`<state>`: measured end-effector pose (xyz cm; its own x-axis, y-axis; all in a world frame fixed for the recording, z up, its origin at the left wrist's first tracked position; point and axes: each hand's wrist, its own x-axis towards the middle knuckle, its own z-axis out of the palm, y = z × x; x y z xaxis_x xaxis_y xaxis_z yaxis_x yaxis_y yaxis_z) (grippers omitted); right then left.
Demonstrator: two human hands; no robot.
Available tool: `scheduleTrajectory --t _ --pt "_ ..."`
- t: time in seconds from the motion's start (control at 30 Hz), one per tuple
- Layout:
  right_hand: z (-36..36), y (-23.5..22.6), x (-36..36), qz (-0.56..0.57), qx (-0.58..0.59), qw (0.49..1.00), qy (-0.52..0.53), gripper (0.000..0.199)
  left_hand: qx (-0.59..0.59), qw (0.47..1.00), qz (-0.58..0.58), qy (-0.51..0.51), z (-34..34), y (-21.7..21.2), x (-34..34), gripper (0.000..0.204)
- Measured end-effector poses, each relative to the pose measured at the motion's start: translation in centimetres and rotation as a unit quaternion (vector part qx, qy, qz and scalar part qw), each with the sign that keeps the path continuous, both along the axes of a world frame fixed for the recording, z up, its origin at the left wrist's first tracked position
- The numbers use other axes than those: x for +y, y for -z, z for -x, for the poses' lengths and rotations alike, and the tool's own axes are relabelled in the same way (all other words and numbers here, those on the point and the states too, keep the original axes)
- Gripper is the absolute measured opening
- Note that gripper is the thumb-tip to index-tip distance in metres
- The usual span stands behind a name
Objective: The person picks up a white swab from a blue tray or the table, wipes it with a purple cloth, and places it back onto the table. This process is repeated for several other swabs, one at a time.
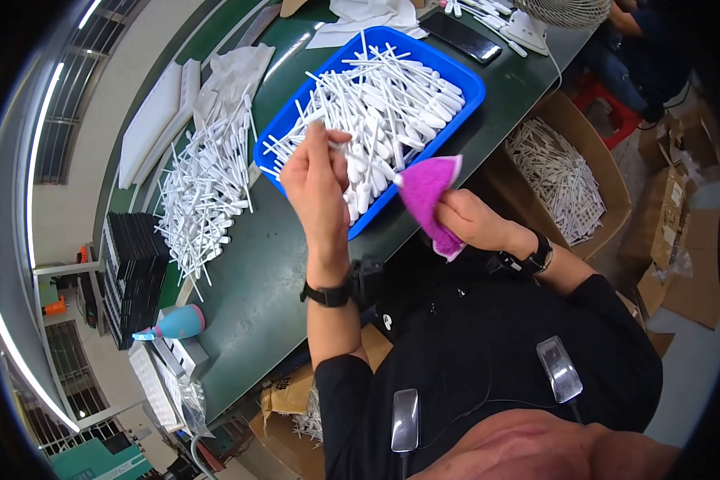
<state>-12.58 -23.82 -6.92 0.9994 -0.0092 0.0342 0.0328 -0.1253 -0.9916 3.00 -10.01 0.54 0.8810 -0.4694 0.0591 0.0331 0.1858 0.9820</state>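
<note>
A dark-screened flat phone lies beyond the blue tray; brown cardboard boxes stand at right.

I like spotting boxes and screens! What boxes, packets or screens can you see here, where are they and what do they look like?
Phone: flat on the green table behind the blue tray, black rectangle, screen dark.
Cardboard box: on the floor right of the table, brown, open, full of white sticks.
Cardboard cartons: far right, brown, stacked.
Clear plastic bag: at the table's near left corner, crumpled.
</note>
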Motion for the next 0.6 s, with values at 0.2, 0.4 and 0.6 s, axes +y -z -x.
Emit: scheduleTrajectory --t 0.2,0.4,0.6 --pt "0.3 2.6 -0.7 -0.255 -0.008 0.952 0.169 0.027 -0.114 0.991 -0.069 0.006 -9.0 1.6 -7.7 0.044" --pt "1.5 4.6 -1.6 -0.303 0.044 0.929 0.207 0.030 -0.195 0.958 -0.209 -0.025 -12.5 4.4 -9.3 0.042" --pt "2.3 3.7 -2.7 -0.303 0.057 0.935 0.175 0.032 -0.378 0.737 -0.526 -0.194 -21.3 2.4 -1.7 0.032"
